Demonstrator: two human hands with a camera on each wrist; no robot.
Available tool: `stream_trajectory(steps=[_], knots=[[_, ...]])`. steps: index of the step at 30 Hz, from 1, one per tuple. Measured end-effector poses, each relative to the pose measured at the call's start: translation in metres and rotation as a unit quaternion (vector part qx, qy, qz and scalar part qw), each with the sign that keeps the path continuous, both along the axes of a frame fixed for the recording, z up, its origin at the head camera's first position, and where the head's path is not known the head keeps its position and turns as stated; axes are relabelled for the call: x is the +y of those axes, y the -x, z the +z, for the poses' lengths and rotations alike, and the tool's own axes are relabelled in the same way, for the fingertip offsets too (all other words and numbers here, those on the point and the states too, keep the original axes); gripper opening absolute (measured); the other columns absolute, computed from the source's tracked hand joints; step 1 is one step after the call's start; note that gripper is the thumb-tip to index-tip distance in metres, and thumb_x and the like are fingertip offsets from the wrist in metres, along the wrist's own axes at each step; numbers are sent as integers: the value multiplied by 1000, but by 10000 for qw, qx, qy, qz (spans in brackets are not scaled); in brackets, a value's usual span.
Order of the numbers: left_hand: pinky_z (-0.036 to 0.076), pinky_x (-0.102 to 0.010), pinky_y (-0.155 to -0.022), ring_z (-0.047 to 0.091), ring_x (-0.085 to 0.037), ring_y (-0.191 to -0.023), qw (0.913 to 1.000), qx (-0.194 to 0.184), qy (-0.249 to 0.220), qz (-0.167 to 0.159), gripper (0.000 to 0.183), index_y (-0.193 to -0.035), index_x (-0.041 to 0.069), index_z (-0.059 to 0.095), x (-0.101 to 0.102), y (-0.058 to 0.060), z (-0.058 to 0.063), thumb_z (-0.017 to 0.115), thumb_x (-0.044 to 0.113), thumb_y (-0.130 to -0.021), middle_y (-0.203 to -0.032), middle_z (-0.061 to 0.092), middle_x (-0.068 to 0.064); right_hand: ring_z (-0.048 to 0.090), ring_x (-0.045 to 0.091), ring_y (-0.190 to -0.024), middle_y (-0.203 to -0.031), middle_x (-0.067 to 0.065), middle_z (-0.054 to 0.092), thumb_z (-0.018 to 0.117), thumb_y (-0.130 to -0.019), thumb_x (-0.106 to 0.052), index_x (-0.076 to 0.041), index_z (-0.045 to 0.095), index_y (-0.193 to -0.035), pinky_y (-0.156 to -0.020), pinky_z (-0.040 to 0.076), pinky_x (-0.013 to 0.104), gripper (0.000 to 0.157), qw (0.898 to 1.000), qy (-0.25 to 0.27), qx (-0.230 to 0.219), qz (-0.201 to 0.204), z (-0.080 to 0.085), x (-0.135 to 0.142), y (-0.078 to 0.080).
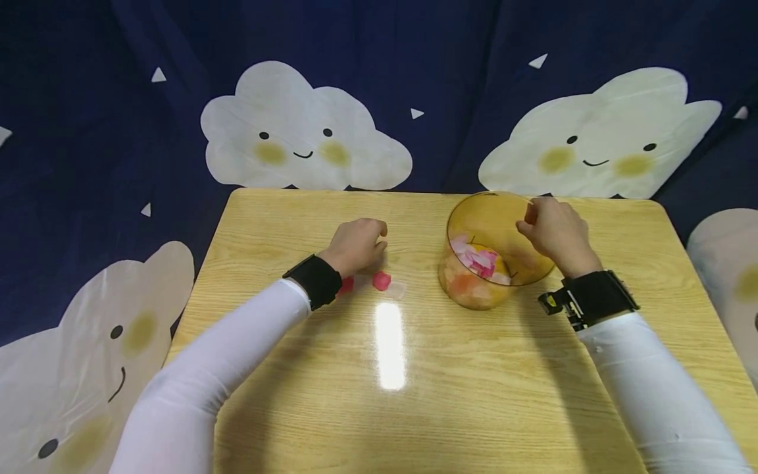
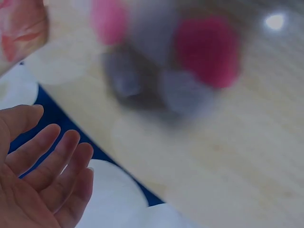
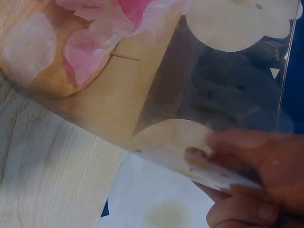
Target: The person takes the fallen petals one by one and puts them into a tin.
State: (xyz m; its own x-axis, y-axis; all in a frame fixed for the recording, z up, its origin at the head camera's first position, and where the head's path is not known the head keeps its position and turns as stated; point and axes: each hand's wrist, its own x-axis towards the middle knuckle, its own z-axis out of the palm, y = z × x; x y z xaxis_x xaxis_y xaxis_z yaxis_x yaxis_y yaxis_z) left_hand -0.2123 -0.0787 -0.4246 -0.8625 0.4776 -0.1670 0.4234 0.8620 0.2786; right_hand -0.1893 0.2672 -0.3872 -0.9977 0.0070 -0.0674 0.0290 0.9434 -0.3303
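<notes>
My right hand (image 1: 556,234) grips the rim of an amber see-through round container (image 1: 480,299); the right wrist view shows the thumb on one side of its clear wall (image 3: 190,90) and fingers on the other. Pink and pale petals (image 1: 482,261) lie inside it. To its left, my left hand (image 1: 355,245) hovers just above the table, fingers loosely bent and holding nothing, as the left wrist view of the hand (image 2: 47,171) confirms. Close by it are a dark pink petal (image 1: 381,281), a red one (image 1: 346,285) partly behind the wrist, and a pale one (image 1: 395,289). Petals (image 2: 209,52) look blurred in the left wrist view.
The light wooden table (image 1: 450,408) ends at a dark blue cloth (image 1: 444,85) with white smiling clouds. A bright light reflection (image 1: 389,349) shows on the tabletop. Black bands with small cameras (image 1: 562,304) sit on the wrists.
</notes>
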Motion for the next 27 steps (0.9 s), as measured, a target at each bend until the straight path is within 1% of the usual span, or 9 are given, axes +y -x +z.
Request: stream_trajectory(steps=[5,9,12,16,19,27], knots=[[59,-46,-87,70,-26,-109,9999,-37,169,3,25,-121,6,70,-8,-5,-21,59,14,-100,-122,72,-11,60,41,-77,-83,21,64,68,-93,-24,-3,61,-86,-57,43,49,23,10000,-39,-17,-9,1,-2,1],[58,-46,-81,70,-26,-99,9998,29,218,-31,17,-107,7,72,-11,-10,-35,59,15,-101,-106,73,-11,60,41,-78,-83,21,64,68,-93,-23,-3,61,-87,-58,43,49,23,10000,-40,-31,-20,2,-3,1],[58,-46,-77,69,-26,-93,9996,94,262,-84,14,-98,8,70,-11,-13,-42,59,15,-101,-95,69,-11,60,41,-77,-83,21,64,68,-93,-23,-3,61,-86,-57,43,49,23,10000,-40,-5,-10,2,-3,1],[58,-47,-76,70,-29,-92,9993,239,273,-116,13,-94,8,69,-11,-14,-49,61,15,-100,-92,68,-12,60,41,-76,-82,22,63,68,-93,-22,-2,61,-86,-56,43,48,22,10000,-48,53,13,1,-3,0],[58,-47,-76,71,-29,-91,9991,300,280,-89,13,-92,8,70,-11,-15,-51,62,16,-99,-91,69,-11,60,41,-75,-81,22,63,68,-93,-22,-2,61,-86,-55,43,48,22,10000,-39,75,33,1,-2,0],[58,-47,-75,72,-30,-91,9978,518,373,-173,14,-91,9,70,-13,-18,-55,60,13,-100,-92,72,-12,59,40,-75,-82,22,63,68,-93,-23,-3,61,-87,-56,43,47,23,10000,-9,17,-19,1,-1,0]])
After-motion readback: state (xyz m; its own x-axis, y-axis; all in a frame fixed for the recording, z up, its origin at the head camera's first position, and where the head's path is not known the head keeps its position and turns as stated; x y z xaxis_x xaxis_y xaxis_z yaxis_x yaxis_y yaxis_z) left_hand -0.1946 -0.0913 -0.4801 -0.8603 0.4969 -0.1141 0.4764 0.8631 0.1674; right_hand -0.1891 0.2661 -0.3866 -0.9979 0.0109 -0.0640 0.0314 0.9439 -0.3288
